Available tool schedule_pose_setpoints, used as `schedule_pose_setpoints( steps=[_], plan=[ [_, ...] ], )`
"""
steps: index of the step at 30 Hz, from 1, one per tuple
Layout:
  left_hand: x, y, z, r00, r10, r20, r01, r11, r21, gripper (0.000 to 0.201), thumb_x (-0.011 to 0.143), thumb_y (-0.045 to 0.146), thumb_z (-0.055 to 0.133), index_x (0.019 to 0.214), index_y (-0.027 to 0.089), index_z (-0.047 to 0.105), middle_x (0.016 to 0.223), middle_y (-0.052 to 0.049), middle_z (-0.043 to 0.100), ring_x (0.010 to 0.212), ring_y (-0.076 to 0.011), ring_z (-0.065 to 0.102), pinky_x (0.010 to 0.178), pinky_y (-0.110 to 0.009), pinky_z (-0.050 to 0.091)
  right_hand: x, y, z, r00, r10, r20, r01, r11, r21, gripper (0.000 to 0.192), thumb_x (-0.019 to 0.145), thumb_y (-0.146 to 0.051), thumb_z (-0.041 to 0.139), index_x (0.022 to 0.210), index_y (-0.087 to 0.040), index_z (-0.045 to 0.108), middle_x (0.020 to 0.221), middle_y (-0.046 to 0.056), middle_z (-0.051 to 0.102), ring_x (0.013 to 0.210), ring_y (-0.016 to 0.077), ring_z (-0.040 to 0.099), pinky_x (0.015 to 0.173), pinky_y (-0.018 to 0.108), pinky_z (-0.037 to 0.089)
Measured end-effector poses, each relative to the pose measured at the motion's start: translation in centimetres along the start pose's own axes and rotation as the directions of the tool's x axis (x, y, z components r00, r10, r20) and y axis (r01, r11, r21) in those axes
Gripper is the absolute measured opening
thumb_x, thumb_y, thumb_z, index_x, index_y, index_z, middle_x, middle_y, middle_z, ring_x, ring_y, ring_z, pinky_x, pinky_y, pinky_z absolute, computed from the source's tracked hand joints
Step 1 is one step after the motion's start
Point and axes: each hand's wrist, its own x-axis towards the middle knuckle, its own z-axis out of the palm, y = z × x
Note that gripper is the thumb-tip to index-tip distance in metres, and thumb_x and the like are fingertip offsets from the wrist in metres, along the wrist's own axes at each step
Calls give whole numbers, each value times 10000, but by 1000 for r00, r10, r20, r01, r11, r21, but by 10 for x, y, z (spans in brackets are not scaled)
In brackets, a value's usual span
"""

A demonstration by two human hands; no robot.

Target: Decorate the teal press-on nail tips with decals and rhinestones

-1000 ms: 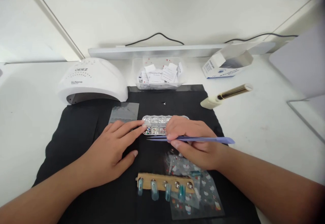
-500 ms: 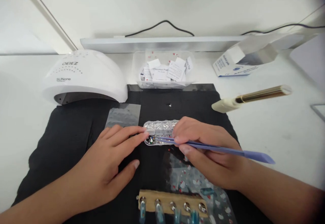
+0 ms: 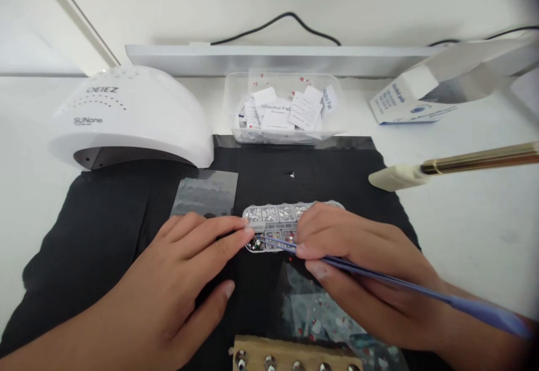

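Note:
My right hand [image 3: 357, 264] is closed around blue tweezers [image 3: 387, 281], which slant leftward with their tips in the front-left compartment of a clear rhinestone case [image 3: 278, 226]. Dark, multicoloured rhinestones fill that compartment; whether the tips grip one is too small to tell. My left hand [image 3: 181, 281] has its fingers stretched out and its thumb apart. Its index and middle fingertips touch the case's left end, beside a small raised clear lid [image 3: 255, 227]. The right fingers cover part of the case's right side.
A wooden strip [image 3: 290, 351] with round metal holders lies nearest me, by a patterned clear sheet [image 3: 320, 309]. Behind stand a white nail lamp [image 3: 138, 118], a tub [image 3: 286, 137] of alcohol pads and an open carton [image 3: 404, 101]. A gold-handled cream bottle [image 3: 398, 178] is at right.
The view has shifted closer, so things look larger and the wooden strip sits lower in the picture. The tweezer tips stay in the same compartment, and my left fingertips remain at the case.

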Motion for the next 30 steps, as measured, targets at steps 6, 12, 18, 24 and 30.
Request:
schedule_pose_setpoints(
  steps=[6,12,18,24,30],
  plan=[
    [-1,1,1,1000,7,19,-7,1000,3,489,916,212,488,1399,253,430,1411,-18,505,1130,-246,505,935,-403,439,-1,-2,-2,999,-16,42,16,1000,-8,239,796,-17,567,985,-151,625,789,69,635,753,174,594,734,382,560],
    [-2,2,1,999,-30,36,30,1000,5,508,916,204,483,1415,261,408,1425,-20,491,1153,-248,492,960,-405,428,-2,0,-1,998,-29,49,30,999,-17,233,786,-21,580,974,-153,620,781,70,635,753,179,609,732,368,565],
    [-2,0,2,1000,5,29,-5,1000,11,509,921,211,484,1422,241,402,1419,-31,491,1147,-244,480,953,-400,423,-1,0,0,997,-40,58,42,999,-35,229,789,-5,575,968,-141,616,792,65,647,767,165,606,766,359,564],
    [-1,6,2,996,-81,37,82,996,-42,507,919,137,459,1404,271,400,1418,9,479,1157,-219,447,986,-389,378,1,-2,-1,998,-49,45,50,999,-12,171,787,-5,572,920,-93,636,800,74,659,776,152,611,814,367,561],
    [-1,8,2,997,-70,40,72,996,-46,494,925,125,450,1400,253,402,1415,8,472,1163,-211,429,992,-375,342,0,-3,-2,998,-49,48,50,998,-23,153,791,-4,574,898,-88,642,781,67,665,769,144,614,815,343,559]
  ],
)
